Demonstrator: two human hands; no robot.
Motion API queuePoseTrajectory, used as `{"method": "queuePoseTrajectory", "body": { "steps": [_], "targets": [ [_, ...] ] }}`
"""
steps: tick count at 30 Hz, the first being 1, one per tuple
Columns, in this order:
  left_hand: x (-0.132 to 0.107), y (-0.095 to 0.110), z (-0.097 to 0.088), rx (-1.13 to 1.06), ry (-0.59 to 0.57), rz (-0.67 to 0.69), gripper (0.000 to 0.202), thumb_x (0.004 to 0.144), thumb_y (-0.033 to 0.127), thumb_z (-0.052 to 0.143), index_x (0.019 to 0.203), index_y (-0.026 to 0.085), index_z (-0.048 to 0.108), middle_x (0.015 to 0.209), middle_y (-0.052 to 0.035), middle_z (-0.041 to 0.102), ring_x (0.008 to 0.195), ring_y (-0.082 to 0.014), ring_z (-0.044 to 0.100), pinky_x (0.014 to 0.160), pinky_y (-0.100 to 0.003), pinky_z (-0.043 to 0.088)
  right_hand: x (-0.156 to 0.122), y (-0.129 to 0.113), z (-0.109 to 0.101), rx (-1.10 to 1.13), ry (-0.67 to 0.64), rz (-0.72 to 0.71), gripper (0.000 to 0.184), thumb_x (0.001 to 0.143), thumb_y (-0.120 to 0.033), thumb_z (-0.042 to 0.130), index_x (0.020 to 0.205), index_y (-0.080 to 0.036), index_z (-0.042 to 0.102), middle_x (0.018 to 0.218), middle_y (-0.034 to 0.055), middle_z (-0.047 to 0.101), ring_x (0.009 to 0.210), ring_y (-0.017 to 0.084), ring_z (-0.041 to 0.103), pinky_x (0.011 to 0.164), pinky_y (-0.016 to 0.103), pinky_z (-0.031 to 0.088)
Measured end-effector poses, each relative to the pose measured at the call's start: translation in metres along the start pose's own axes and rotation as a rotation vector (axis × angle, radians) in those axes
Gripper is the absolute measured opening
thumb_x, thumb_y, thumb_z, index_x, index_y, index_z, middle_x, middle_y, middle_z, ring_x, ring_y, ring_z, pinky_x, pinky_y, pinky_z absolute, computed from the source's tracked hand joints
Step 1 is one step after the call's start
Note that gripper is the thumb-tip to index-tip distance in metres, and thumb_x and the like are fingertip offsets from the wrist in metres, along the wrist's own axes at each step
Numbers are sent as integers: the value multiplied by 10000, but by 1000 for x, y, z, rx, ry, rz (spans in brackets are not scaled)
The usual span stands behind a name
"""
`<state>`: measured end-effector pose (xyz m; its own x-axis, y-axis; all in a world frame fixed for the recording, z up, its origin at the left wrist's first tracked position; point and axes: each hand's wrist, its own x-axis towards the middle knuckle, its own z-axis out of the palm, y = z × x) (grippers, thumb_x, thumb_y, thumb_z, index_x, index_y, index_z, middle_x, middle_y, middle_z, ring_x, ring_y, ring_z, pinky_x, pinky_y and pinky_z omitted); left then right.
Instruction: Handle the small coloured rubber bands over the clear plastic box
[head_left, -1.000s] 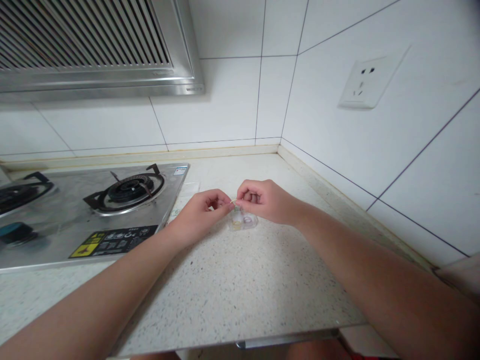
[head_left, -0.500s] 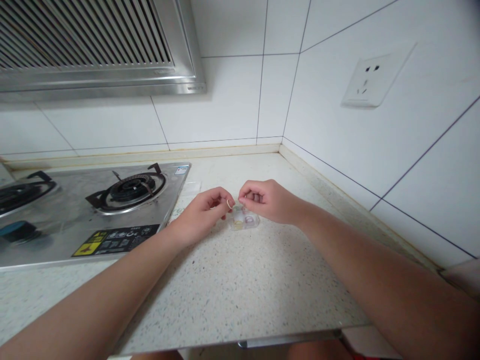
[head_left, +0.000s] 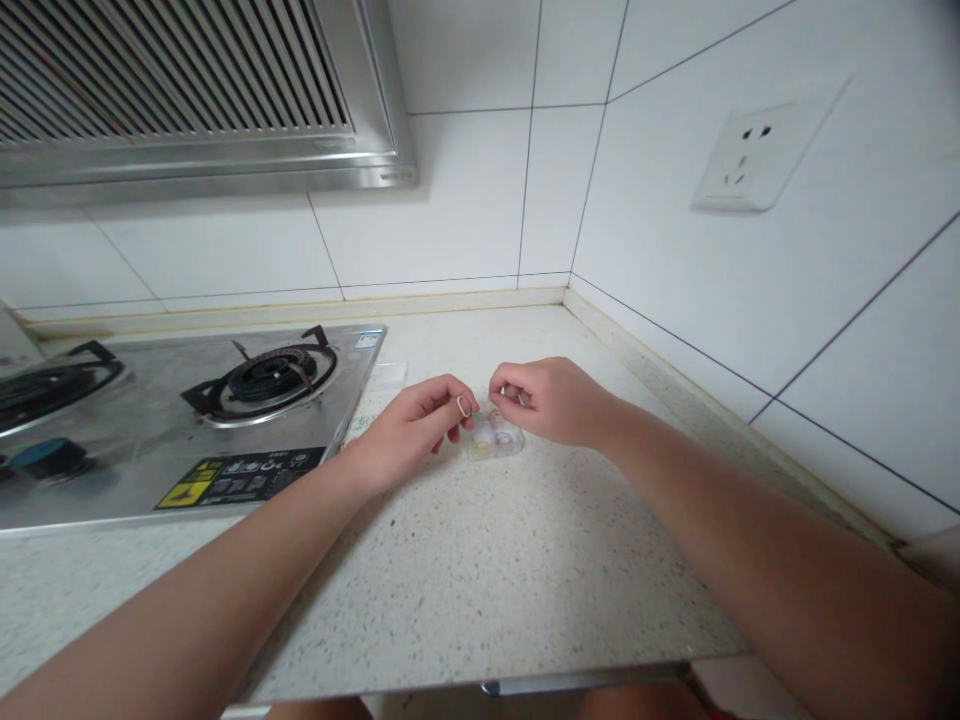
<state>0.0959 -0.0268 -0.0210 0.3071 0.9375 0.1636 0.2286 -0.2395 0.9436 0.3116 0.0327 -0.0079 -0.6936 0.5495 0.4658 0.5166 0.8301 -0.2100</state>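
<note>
My left hand pinches a small thin ring between thumb and fingertips, just above the speckled countertop. My right hand is curled closed a few centimetres to its right, fingertips together at the edge of a small clear plastic piece that lies on the counter and has a few small rings on it. Whether the right fingers hold anything I cannot make out.
A steel gas hob with two burners fills the left of the counter under an extractor hood. White tiled walls meet in a corner behind my hands. A wall socket sits on the right wall. The counter's front edge runs close below.
My hands were touching over the clear piece; they have drawn apart. The ring has gone with my left hand, and my right hand has shifted slightly right.
</note>
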Motion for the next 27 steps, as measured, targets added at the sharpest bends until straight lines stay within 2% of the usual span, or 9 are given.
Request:
{"method": "queuePoseTrajectory", "body": {
  "steps": [13, 27],
  "targets": [
    [-1, 5, 0, 25, -8, 8, 134, 902, 263, 530, 889, 162, 618, 699, 17, 576, 610, -97, 505, 548, -231, 378, 0, 1, 0, -34, -6, -38, 153, 902, -289, 558, 886, -191, 674, 647, -29, 630, 546, 83, 502, 586, 244, 291],
    [-1, 10, 3, 97, 19, 12, 184, 892, 328, 583, 833, 156, 610, 656, 33, 550, 557, -79, 453, 521, -217, 341, -1, 2, 0, -46, 6, -35, 141, 898, -294, 565, 889, -201, 670, 650, -35, 631, 565, 85, 518, 590, 249, 297]
  ]
}}
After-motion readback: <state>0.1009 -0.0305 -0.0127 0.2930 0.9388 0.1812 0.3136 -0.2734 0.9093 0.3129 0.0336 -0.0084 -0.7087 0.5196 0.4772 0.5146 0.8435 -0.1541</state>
